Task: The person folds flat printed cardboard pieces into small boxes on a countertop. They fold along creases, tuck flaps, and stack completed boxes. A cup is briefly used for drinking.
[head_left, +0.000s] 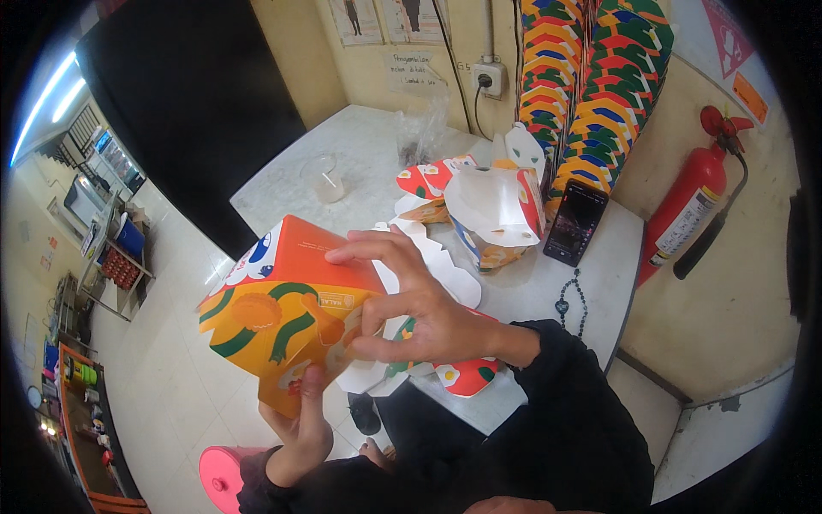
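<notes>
"Where's the carton [282, 300] now, and who has hold of it?"

"Left of centre in the frame, tilted, off the table. The left hand [304, 420] has its thumb pressed on a lower yellow panel, its fingers mostly hidden behind. The right hand [419, 308] is at the other end, one fingertip on the red face, others curled against the yellow side. Whether those pinch or merely touch, I can't tell."

"What worries you?"

"A drop, first. The carton seems to be out over the tiled floor [171, 283], so if that left thumb slips, there may be nothing but tiles to catch it."

"And the card itself?"

"It could buckle. Pushing hard at one spot, with the two hands pulling unevenly, might crease a panel or tear a fold."

"Anything around the arms?"

"The right sleeve [582, 403] lies across the near side of the table [274, 184]. A sweep of that elbow might nudge the bead string [583, 308] or the phone [578, 223], right of centre. The red egg-printed piece [462, 377] sits by the wrist, so a careless drag could pull it off the edge."
</notes>
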Tool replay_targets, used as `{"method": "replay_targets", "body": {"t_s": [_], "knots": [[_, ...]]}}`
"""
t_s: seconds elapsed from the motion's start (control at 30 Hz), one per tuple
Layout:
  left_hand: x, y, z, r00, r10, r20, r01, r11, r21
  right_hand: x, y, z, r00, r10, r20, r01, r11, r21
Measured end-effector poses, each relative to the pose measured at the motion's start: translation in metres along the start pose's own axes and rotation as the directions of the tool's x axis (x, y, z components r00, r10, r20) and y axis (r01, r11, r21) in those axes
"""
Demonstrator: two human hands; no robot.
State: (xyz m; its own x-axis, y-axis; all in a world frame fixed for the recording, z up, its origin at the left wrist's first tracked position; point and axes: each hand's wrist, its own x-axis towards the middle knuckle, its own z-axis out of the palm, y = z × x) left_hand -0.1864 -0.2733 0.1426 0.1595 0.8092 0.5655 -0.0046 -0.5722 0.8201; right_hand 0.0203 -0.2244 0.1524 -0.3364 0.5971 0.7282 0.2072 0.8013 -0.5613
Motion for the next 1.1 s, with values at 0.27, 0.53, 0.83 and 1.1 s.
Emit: {"method": "replay_targets", "body": {"t_s": [0.27, 0.53, 0.83, 1.1], "knots": [[0.001, -0.004, 0.002, 0.999, 0.028, -0.018, -0.027, 0.998, 0.059, -0.003, 0.0, 0.005, 0.996, -0.017, -0.085, 0.008, 0.994, -0.108], [0.003, -0.005, -0.007, 0.991, -0.137, -0.013, 0.135, 0.987, -0.085, -0.001, -0.003, 0.003, 0.999, -0.045, -0.029, 0.045, 0.999, -0.009], [0.007, 0.005, -0.002, 0.987, -0.153, 0.055, 0.152, 0.988, 0.009, -0.005, 0.002, 0.008, 0.977, -0.028, -0.211, 0.01, 0.996, -0.088], [-0.006, 0.011, -0.036, 0.841, -0.507, 0.19, 0.541, 0.806, -0.242, -0.003, -0.003, 0.009, 0.991, -0.129, -0.027, 0.128, 0.991, -0.036]]}}
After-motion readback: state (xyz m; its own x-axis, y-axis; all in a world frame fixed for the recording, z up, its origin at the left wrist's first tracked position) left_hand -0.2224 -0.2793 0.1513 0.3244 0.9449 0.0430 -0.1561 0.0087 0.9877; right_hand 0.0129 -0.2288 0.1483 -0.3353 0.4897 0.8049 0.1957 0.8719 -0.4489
